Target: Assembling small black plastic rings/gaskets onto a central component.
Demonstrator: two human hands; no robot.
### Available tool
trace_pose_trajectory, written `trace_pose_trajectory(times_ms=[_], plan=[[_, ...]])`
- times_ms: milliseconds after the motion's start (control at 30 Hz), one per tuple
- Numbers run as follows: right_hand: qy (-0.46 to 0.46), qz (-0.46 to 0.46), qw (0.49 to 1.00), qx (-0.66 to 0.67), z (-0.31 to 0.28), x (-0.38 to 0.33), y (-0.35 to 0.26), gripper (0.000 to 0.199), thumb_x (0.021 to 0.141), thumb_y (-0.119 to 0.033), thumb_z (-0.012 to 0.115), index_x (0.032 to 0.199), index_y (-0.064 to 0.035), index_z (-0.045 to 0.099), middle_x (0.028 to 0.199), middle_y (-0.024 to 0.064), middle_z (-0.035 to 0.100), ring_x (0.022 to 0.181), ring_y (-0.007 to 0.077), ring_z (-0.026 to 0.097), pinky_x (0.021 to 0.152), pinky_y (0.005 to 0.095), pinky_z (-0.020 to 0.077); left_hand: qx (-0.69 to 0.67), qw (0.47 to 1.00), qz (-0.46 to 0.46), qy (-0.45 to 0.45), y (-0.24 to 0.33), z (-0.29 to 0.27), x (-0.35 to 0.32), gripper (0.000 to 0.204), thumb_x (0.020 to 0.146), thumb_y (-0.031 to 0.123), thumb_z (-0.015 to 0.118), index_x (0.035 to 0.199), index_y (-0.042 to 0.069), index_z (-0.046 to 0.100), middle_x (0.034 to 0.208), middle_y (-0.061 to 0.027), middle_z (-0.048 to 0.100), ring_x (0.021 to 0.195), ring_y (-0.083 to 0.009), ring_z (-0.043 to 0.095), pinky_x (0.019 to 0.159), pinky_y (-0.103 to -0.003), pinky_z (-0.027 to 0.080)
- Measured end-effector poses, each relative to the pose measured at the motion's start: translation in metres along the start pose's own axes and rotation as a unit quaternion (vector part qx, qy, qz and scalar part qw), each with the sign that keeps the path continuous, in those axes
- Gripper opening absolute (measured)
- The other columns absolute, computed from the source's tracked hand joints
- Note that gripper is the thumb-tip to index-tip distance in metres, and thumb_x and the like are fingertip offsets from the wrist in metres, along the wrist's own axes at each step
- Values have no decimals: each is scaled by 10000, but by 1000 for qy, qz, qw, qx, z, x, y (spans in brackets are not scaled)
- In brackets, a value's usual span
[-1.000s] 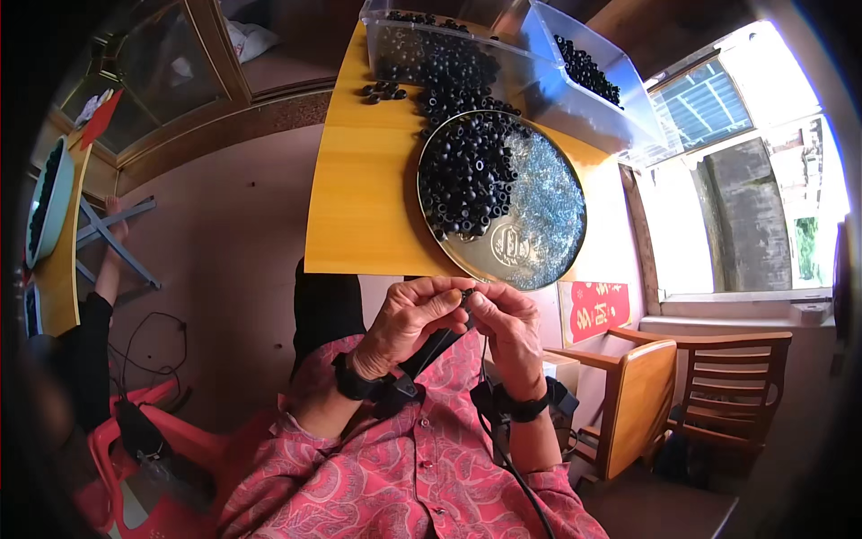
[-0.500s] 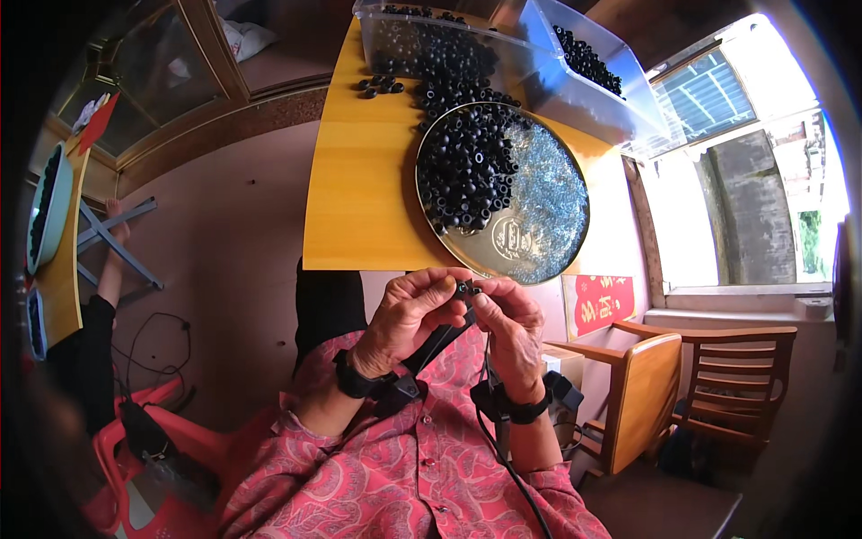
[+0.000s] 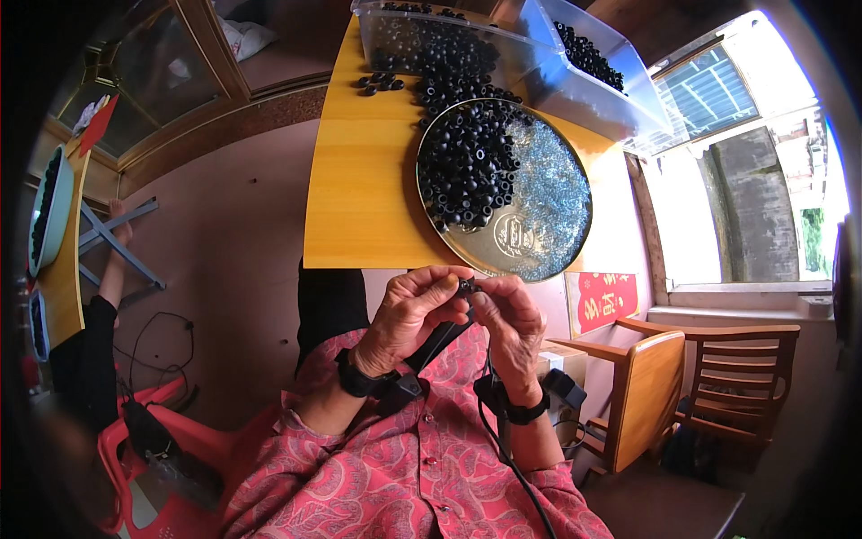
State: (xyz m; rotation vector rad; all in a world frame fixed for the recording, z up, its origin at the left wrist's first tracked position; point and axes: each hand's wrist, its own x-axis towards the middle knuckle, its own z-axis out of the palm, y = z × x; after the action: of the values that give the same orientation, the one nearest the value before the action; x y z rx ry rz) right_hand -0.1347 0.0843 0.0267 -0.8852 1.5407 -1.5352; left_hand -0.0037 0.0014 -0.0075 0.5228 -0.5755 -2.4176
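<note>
Both hands meet just in front of the table's near edge. Thumb and fingers of my left hand pinch a small black round cap. My right hand is closed too, its thumb and forefinger pressed against the cap's right side; anything tiny between those fingertips is hidden. Beyond the hands lies a round metal tray. Its left half carries a heap of black caps, hollow and ring-like where their open ends show. Small clear bluish pieces are spread over its right half.
The tray rests on a yellow table. Clear plastic bins of black caps stand at its far end, with loose caps beside them. Wooden chairs are at right, a red plastic chair at left. Another person's leg shows far left.
My right fingertips have come slightly closer to the cap in my left fingers, closing the small gap between them. The tray and its contents look the same.
</note>
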Motion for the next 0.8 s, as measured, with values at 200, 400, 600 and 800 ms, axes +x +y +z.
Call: trace_pose_trajectory(times_ms=[200, 400, 600, 800], plan=[[1, 7, 1000, 20, 1, 0, 0, 117, 891, 1, 627, 1008, 11, 627, 925, 6, 591, 809, 60, 581, 703, 188, 493, 22, 1000, -8, 16, 1, 3, -1, 239, 955, 147, 564, 1139, 7, 623, 823, -49, 658, 707, -109, 631, 693, -231, 535], [1, 20, 999, 31, 0, -1, 0, 115, 893, 2, 625, 1007, 19, 625, 944, 12, 587, 827, 64, 580, 709, 193, 497, 31, 999, -5, 22, 2, 4, -1, 240, 950, 142, 572, 1141, 6, 624, 829, -42, 655, 717, -101, 630, 681, -228, 540], [6, 21, 1000, 14, 3, -1, -1, 112, 889, 3, 629, 1000, 18, 623, 867, -3, 609, 762, 61, 585, 682, 197, 497, 31, 999, -1, 17, -1, 1, 0, 237, 943, 141, 583, 1133, 6, 630, 850, -36, 654, 742, -89, 628, 667, -227, 545], [20, -25, 998, -62, 1, -1, 3, 101, 857, 5, 655, 954, 20, 631, 811, 5, 618, 728, 53, 589, 642, 192, 472, 26, 999, 8, 16, -2, -1, 0, 237, 937, 139, 592, 1128, 4, 634, 830, -43, 657, 737, -99, 629, 680, -237, 544]])
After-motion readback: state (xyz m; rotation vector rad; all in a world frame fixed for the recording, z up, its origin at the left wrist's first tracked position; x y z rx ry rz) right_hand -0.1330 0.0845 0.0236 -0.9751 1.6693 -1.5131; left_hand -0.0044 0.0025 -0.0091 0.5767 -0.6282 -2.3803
